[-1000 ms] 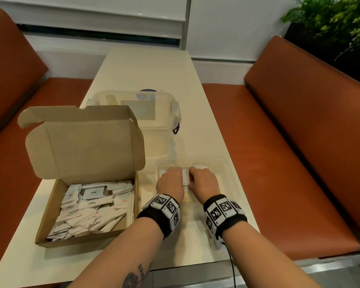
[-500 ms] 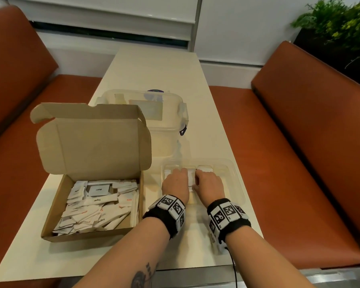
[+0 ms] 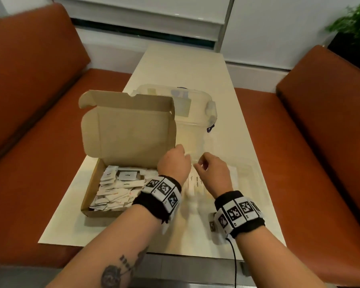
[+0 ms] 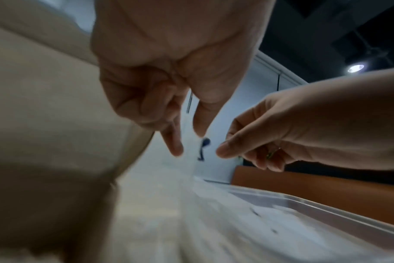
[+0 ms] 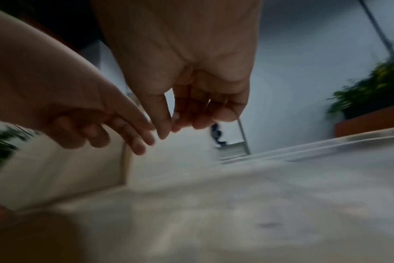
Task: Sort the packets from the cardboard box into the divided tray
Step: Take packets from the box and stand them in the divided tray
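Note:
The open cardboard box (image 3: 89,191) sits on the left of the table, with several white packets (image 3: 116,190) loose inside. To its right lies the clear divided tray (image 3: 258,183), and a few long white packets (image 3: 196,183) lie in its left part. Both hands hover just above that part, close together. My left hand (image 3: 185,156) has its index finger and thumb pointing down and apart, the other fingers curled, and it holds nothing (image 4: 188,142). My right hand (image 3: 199,165) hangs with loosely curled fingers (image 5: 171,131) and nothing in it. The wrist views are blurred.
A clear lidded plastic container (image 3: 195,113) stands behind the tray, partly hidden by the box's raised lid (image 3: 129,127). Orange benches (image 3: 299,142) flank the narrow table (image 3: 181,65). A plant (image 3: 355,23) sits at the far right.
Both hands have lifted off the packets in the tray and now hover above it, fingers released. The head view has shifted, so everything sits lower and further right.

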A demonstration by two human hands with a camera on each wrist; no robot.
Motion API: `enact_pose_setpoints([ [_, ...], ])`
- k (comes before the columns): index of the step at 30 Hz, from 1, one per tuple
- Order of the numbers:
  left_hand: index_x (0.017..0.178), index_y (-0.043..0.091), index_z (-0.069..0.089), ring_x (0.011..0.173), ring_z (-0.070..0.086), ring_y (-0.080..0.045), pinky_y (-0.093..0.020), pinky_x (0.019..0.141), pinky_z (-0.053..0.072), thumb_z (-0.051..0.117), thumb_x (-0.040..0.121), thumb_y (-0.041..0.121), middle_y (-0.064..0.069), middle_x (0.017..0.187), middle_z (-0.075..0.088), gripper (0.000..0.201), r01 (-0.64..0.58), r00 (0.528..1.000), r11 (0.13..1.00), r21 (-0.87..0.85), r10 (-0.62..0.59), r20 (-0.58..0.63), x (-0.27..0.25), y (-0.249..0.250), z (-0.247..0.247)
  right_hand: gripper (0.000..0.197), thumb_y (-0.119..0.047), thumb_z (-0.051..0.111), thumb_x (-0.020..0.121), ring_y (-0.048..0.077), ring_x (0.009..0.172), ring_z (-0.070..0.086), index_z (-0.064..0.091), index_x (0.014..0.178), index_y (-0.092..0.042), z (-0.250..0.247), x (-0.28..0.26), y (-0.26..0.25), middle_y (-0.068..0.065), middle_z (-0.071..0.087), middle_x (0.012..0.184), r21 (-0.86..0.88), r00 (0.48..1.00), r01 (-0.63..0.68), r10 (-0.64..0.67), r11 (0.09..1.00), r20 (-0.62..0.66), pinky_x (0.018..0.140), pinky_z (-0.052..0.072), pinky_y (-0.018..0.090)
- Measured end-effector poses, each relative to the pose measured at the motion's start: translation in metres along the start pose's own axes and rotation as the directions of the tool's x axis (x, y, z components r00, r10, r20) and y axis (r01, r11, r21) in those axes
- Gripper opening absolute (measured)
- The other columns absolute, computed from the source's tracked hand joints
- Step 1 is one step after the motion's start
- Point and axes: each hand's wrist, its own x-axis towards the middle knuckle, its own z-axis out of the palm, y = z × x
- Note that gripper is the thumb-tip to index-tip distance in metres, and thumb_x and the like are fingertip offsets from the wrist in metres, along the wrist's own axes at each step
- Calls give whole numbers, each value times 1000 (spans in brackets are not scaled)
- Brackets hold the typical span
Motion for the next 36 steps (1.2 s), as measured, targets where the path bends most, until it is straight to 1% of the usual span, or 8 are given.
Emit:
enact_pose_setpoints([
  [5,95,8,63,91,58,-29,-31,69,39,48,93,26,-13,102,65,23,138,990,990,34,-139,32,7,-47,-38,8,-23,61,86,18,79,55,59,84,-15,32,-12,-54,2,63,84,50,977,92,-100,994,189,69,43,31],
  [11,106,9,60,106,58,-33,-38,85,49,54,90,17,-14,112,62,19,275,957,941,197,-287,32,12,-110,-64,10,-24,61,86,19,84,57,61,90,-15,60,-17,-86,3,62,91,-4,952,86,-81,996,295,74,46,31],
  [16,116,6,58,114,53,-34,-46,97,47,71,82,29,-16,125,55,43,334,887,865,375,-422,185,18,-130,-66,17,-23,61,86,22,96,57,60,101,-14,76,-26,-88,6,62,102,-120,950,78,-38,990,309,75,41,27],
  [22,115,7,59,114,54,-29,-41,94,49,65,87,31,-10,124,57,38,145,850,847,512,-372,373,21,-132,-52,24,-20,61,87,21,100,52,57,109,-13,81,-39,-82,7,60,104,-152,961,87,-43,985,273,74,34,22],
  [26,133,9,39,127,42,-34,-45,102,42,67,84,37,-14,138,40,63,193,819,819,540,-438,372,24,-132,-50,28,-20,63,86,19,98,51,55,113,-14,80,-40,-81,5,60,104,-148,961,67,-24,987,276,73,33,20],
  [31,122,8,54,121,49,-29,-40,100,45,57,91,27,-11,131,49,37,-11,829,770,638,-350,437,24,-135,-44,33,-20,62,87,19,104,50,53,118,-15,81,-41,-81,6,58,110,-163,956,67,-16,984,293,76,31,18],
  [34,129,8,48,125,43,-33,-41,101,41,49,94,24,-13,135,44,38,-96,822,725,682,-328,465,20,-132,-48,33,-20,61,87,19,106,48,53,119,-15,81,-42,-81,7,58,110,-170,954,82,-29,982,297,77,31,18],
  [36,125,9,53,123,47,-30,-39,102,41,46,96,23,-11,126,54,33,-133,802,711,690,-332,497,21,-131,-48,32,-20,61,87,19,106,48,54,118,-14,80,-43,-81,6,58,109,-164,954,88,-35,982,299,78,32,19],
])
